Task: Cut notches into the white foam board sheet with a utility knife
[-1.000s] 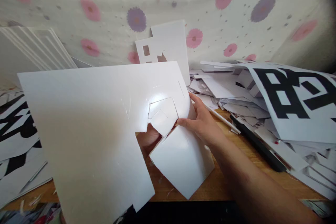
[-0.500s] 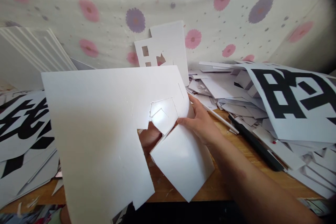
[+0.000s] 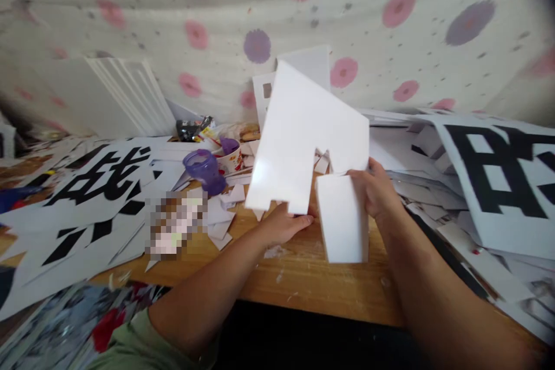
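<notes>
A white foam board (image 3: 299,127) with notches and a cut-out gap stands tilted above the table. My right hand (image 3: 376,188) is closed on its right edge, thumb in front, just above a flap-like lower part (image 3: 340,219). My left hand (image 3: 286,226) is low behind the board's bottom edge, its thumb stretched to the right. The board hides most of the left fingers, and I cannot tell whether they touch it.
On the wooden table (image 3: 303,283), sheets with black characters (image 3: 104,179) lie left. A purple cup (image 3: 206,170) and a paper cup (image 3: 229,156) stand behind scraps. Right are a printed sheet (image 3: 511,179) and white offcuts (image 3: 451,231). Boards lean against the flowered curtain (image 3: 195,34).
The foam board has turned and moved farther from me, now showing a narrower outline. My left hand, earlier mostly behind it, now shows below its bottom edge. The view has shifted left.
</notes>
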`<action>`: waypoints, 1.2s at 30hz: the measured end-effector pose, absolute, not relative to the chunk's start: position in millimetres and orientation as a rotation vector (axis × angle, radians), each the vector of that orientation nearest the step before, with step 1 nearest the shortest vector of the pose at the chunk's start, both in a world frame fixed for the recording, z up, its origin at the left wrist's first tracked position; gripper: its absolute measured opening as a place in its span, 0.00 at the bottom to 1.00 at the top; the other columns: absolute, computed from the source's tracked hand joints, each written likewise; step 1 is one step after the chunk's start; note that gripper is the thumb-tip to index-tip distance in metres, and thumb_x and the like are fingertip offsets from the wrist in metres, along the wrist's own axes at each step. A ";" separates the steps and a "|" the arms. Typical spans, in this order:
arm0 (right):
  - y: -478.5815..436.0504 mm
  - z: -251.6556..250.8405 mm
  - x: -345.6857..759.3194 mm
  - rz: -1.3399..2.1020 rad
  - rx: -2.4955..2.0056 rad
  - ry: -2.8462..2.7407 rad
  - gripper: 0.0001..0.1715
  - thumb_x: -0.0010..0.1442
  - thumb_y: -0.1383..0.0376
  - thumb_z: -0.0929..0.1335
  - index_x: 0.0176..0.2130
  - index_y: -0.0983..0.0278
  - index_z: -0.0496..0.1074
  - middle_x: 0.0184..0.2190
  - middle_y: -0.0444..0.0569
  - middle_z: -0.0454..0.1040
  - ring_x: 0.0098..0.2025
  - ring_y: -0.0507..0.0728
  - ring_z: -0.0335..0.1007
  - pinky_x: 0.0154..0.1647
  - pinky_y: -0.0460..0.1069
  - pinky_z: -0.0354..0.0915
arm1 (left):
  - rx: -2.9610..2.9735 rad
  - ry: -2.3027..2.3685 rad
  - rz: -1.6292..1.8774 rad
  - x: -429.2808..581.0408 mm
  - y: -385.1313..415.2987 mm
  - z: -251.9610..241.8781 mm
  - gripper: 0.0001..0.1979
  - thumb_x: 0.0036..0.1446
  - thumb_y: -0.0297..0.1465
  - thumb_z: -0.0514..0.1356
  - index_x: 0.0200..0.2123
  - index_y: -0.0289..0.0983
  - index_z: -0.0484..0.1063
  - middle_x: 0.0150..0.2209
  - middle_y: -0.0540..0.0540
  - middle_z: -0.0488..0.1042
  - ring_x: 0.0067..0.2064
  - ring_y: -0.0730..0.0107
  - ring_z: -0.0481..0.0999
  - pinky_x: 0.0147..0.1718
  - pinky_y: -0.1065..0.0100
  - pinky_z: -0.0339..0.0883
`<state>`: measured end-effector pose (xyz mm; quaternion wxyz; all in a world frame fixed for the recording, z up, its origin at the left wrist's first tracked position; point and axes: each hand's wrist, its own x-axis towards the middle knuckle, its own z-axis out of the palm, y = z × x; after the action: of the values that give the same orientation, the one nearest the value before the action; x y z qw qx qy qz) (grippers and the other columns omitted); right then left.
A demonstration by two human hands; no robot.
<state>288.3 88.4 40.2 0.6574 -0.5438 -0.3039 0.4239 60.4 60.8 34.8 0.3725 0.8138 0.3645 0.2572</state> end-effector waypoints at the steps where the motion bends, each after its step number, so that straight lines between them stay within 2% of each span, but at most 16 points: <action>1: 90.8 37.6 291.1 0.978 -1.212 -0.672 0.36 0.37 0.66 0.75 0.48 0.56 0.70 0.38 0.45 0.79 0.33 0.58 0.76 0.32 0.51 0.74 | 2.094 0.960 0.638 52.2 51.8 33.9 0.07 0.64 0.34 0.60 0.39 0.35 0.74 0.37 0.47 0.77 0.37 0.69 0.77 0.37 0.64 0.74; 3: 93.6 32.7 293.4 1.028 -1.168 -0.672 0.33 0.36 0.67 0.75 0.45 0.56 0.71 0.37 0.44 0.80 0.33 0.57 0.76 0.31 0.49 0.73 | 2.125 1.074 0.638 29.7 33.4 31.3 0.06 0.62 0.31 0.58 0.34 0.37 0.74 0.32 0.50 0.77 0.34 0.70 0.76 0.35 0.67 0.72; 6: 93.8 28.3 291.8 1.064 -1.126 -0.691 0.32 0.36 0.68 0.76 0.44 0.57 0.72 0.35 0.44 0.80 0.31 0.56 0.75 0.29 0.47 0.73 | 2.158 1.456 0.726 -26.4 12.6 28.0 0.09 0.61 0.34 0.54 0.34 0.39 0.73 0.35 0.46 0.77 0.40 0.65 0.76 0.43 0.62 0.70; 9: 93.2 27.1 289.4 1.062 -1.123 -0.680 0.32 0.34 0.69 0.76 0.43 0.59 0.73 0.35 0.46 0.80 0.30 0.56 0.75 0.28 0.47 0.73 | 2.064 1.998 0.754 -104.5 5.4 29.1 0.16 0.61 0.37 0.49 0.43 0.37 0.72 0.45 0.38 0.75 0.46 0.56 0.74 0.50 0.54 0.66; 11: 93.6 27.2 288.6 1.071 -1.134 -0.661 0.32 0.33 0.69 0.76 0.42 0.60 0.73 0.35 0.47 0.81 0.30 0.56 0.75 0.27 0.47 0.73 | 1.968 2.282 0.636 -153.8 5.8 32.0 0.22 0.56 0.39 0.55 0.50 0.36 0.71 0.52 0.34 0.73 0.53 0.46 0.71 0.55 0.48 0.61; 13: 94.1 27.5 288.3 1.070 -1.147 -0.642 0.32 0.32 0.70 0.76 0.41 0.61 0.73 0.33 0.47 0.80 0.29 0.56 0.74 0.25 0.47 0.73 | 1.867 2.468 0.458 -189.3 7.5 34.7 0.26 0.53 0.42 0.56 0.53 0.36 0.71 0.55 0.32 0.72 0.57 0.36 0.67 0.55 0.41 0.58; 15: 94.3 27.7 288.1 1.063 -1.156 -0.631 0.32 0.31 0.70 0.76 0.40 0.60 0.73 0.33 0.46 0.80 0.29 0.56 0.73 0.25 0.46 0.72 | 1.822 2.534 0.290 -207.1 9.3 35.4 0.31 0.53 0.47 0.57 0.56 0.37 0.70 0.58 0.32 0.71 0.59 0.31 0.66 0.54 0.38 0.58; 18: 94.2 27.2 287.8 1.065 -1.168 -0.627 0.33 0.31 0.71 0.76 0.41 0.59 0.74 0.35 0.47 0.80 0.30 0.56 0.74 0.26 0.47 0.72 | 1.829 2.515 0.116 -209.2 11.3 33.0 0.37 0.50 0.52 0.59 0.60 0.41 0.68 0.60 0.34 0.69 0.59 0.32 0.65 0.54 0.39 0.58; 21: 94.6 25.3 288.3 1.064 -1.173 -0.630 0.34 0.30 0.71 0.76 0.41 0.59 0.74 0.37 0.49 0.80 0.30 0.57 0.74 0.27 0.48 0.72 | 1.831 2.516 0.046 -200.7 12.1 29.1 0.41 0.48 0.53 0.61 0.62 0.40 0.66 0.60 0.32 0.68 0.59 0.31 0.65 0.53 0.37 0.57; 24: 95.7 23.2 289.2 1.068 -1.181 -0.637 0.33 0.30 0.70 0.77 0.41 0.59 0.75 0.38 0.51 0.80 0.29 0.58 0.74 0.26 0.49 0.72 | 1.858 2.527 0.056 -194.1 10.9 25.9 0.35 0.49 0.50 0.61 0.57 0.40 0.69 0.61 0.33 0.67 0.60 0.34 0.65 0.55 0.37 0.55; 26: 96.2 22.7 289.3 1.070 -1.197 -0.622 0.34 0.30 0.70 0.77 0.42 0.59 0.75 0.38 0.51 0.80 0.29 0.58 0.74 0.26 0.49 0.72 | 1.904 2.504 0.080 -191.7 9.2 25.2 0.27 0.50 0.47 0.61 0.52 0.42 0.71 0.62 0.38 0.67 0.62 0.41 0.64 0.58 0.43 0.55; 28: 96.2 23.0 288.8 1.069 -1.214 -0.602 0.35 0.30 0.70 0.77 0.43 0.59 0.75 0.38 0.51 0.80 0.29 0.58 0.74 0.26 0.50 0.72 | 1.925 2.500 0.097 -190.0 7.6 26.0 0.27 0.50 0.46 0.61 0.52 0.42 0.70 0.62 0.39 0.68 0.62 0.44 0.66 0.58 0.48 0.56; 32: 95.4 24.2 287.6 1.064 -1.202 -0.610 0.37 0.29 0.69 0.77 0.43 0.59 0.75 0.38 0.50 0.80 0.29 0.58 0.74 0.26 0.50 0.73 | 1.882 2.546 0.067 -186.9 5.8 29.2 0.39 0.48 0.47 0.62 0.61 0.38 0.62 0.56 0.35 0.73 0.57 0.38 0.70 0.56 0.43 0.57; 36: 94.9 24.3 287.3 1.067 -1.184 -0.620 0.39 0.30 0.69 0.78 0.45 0.60 0.74 0.40 0.52 0.80 0.31 0.59 0.76 0.28 0.50 0.74 | 1.841 2.579 0.030 -178.2 3.0 29.4 0.38 0.52 0.45 0.59 0.64 0.37 0.59 0.51 0.34 0.76 0.53 0.37 0.73 0.52 0.42 0.60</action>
<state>287.3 94.9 24.3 0.6562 -0.5223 -0.2737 0.4709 -178.2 3.0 29.4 -0.0136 0.5810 0.8137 0.0093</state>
